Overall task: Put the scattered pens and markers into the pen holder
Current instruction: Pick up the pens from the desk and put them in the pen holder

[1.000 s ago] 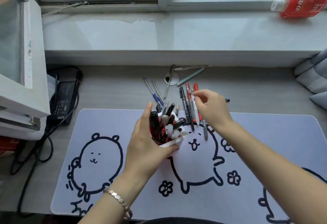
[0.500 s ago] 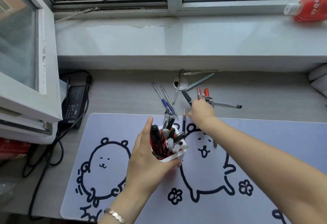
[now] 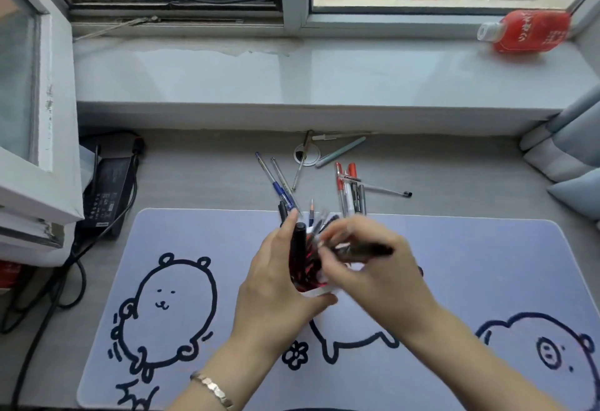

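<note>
My left hand is wrapped around the red and white pen holder, which stands on the desk mat and holds several pens and markers. My right hand hovers over the holder's mouth, blurred, gripping a dark pen that lies almost level. Behind the holder, a cluster of red, white and dark pens lies on the desk. Two blue pens lie to its left. A pale green pen and a thin dark pen lie farther back.
A lilac desk mat with cartoon animals covers the near desk. A black power adapter with cables sits at the left under an open window sash. A red bottle lies on the windowsill. Grey cushions sit at the right.
My right hand reached to the pens behind the holder, took a dark pen and drew back over the holder's mouth. My left hand stayed on the holder.
</note>
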A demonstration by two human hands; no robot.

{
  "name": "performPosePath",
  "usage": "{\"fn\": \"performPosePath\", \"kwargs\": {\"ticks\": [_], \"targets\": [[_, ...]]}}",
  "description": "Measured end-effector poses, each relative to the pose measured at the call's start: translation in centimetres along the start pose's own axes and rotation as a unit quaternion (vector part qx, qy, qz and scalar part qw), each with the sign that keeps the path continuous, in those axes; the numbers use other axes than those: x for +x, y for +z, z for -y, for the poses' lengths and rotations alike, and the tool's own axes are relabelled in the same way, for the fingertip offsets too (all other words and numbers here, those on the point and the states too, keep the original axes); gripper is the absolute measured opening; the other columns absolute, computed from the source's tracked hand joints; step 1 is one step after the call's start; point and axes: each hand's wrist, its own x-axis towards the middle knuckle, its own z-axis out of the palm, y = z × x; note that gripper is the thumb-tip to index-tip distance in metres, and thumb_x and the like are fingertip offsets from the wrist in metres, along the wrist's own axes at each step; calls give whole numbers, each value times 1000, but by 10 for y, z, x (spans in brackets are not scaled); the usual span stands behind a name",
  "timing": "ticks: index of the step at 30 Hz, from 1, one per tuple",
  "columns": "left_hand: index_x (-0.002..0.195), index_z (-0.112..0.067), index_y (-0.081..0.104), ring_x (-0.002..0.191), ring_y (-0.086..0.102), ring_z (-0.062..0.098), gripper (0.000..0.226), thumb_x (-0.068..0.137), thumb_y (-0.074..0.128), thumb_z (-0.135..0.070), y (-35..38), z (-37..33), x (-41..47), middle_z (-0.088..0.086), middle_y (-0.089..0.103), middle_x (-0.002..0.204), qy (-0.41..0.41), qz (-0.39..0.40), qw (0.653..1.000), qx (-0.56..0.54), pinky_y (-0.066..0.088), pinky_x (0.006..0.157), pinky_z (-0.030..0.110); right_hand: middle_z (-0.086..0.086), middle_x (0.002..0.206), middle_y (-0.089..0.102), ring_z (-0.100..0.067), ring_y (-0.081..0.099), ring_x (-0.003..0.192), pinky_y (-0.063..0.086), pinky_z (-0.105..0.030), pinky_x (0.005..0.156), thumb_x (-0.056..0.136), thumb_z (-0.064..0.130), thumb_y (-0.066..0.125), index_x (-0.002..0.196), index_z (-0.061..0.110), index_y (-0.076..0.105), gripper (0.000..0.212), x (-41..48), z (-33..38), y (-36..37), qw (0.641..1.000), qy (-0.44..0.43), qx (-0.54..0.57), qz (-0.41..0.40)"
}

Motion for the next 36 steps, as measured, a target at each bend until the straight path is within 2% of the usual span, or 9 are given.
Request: {"fn": "performPosePath", "kwargs": {"ticks": [5, 14, 18, 21, 24, 28, 30, 32, 36], "targets": [[131, -58, 9, 117, 39, -3, 105, 57, 80, -37, 7, -3, -4, -34, 33, 115, 19, -7, 999, 25, 38, 83, 18, 5, 75, 66, -7, 66, 74, 48, -13, 64, 76, 15, 70, 79, 28, 62, 16, -8, -7, 6, 997, 49, 45, -43], [137, -48, 7, 123, 40, 5, 109, 58, 80, -36, 6, -4, -13, -18, 38, 138, 55, 36, 996, 61, 42, 90, 21, 9, 92, 53, -9, 66, 63, 55, -16, 63, 63, 3, 79, 108, 21, 41, 62, -13, -31, 4, 962, -151, -1, -225], [136, -50, 11, 118, 41, 1, 106, 57, 81, -37, 7, -3, -15, -26, 40, 125, 48, 34, 997, 43, 38, 86, 14, 1, 90, 60, -7, 66, 74, 56, -17, 67, 85, 23, 58, 117, 15, 48, 34, -13, -28, -4, 974, -154, -42, -162], [126, -63, 10, 111, 40, -8, 103, 56, 82, -37, 6, 0, -12, -38, 38, 112, 36, 18, 999, 23, 33, 81, 4, -3, 110, 65, -8, 58, 106, 46, -19, 93, 96, 32, 35, 123, 17, 50, 35, -29, -29, 2, 984, -136, -98, -63], [128, -60, 10, 120, 38, -7, 96, 62, 75, -37, 5, -1, -10, -34, 38, 127, 59, 24, 997, 36, 34, 87, 5, 3, 144, 38, -16, 24, 138, 19, -26, 114, 99, 35, 22, 132, 9, 41, 47, -40, -40, 12, 963, -144, -228, -19], [122, -69, 11, 118, 35, -19, 88, 62, 68, -39, 6, 3, -9, -39, 37, 125, 21, 14, 1000, -17, 34, 87, 2, 0, 151, 20, -13, 4, 143, 6, -37, 114, 97, 46, 15, 138, 10, 32, 57, -34, -36, 19, 947, -147, -272, 88], [115, -73, 10, 109, 35, -28, 91, 62, 75, -38, 4, 8, -8, -39, 38, 119, -8, -4, 999, -49, 31, 80, -7, 2, 147, 32, -10, 13, 141, 7, -31, 115, 95, 47, 24, 134, 18, 39, 52, -23, -29, 14, 959, -144, -188, 158], [113, -72, 12, 101, 34, -33, 99, 57, 83, -32, 1, 14, -6, -36, 40, 113, -26, -17, 998, -60, 29, 75, -11, 4, 129, 52, -6, 38, 127, 27, -25, 109, 92, 39, 40, 120, 16, 56, 39, -5, -31, 4, 984, -118, -80, 105], [112, -68, 15, 95, 28, -38, 99, 55, 86, -29, -9, 19, -2, -38, 35, 108, -33, -31, 998, -53, 29, 72, -10, -9, 105, 67, -19, 59, 94, 47, -33, 86, 89, 12, 50, 106, 5, 64, 23, 62, -73, -7, 973, 68, -218, -32]]}}
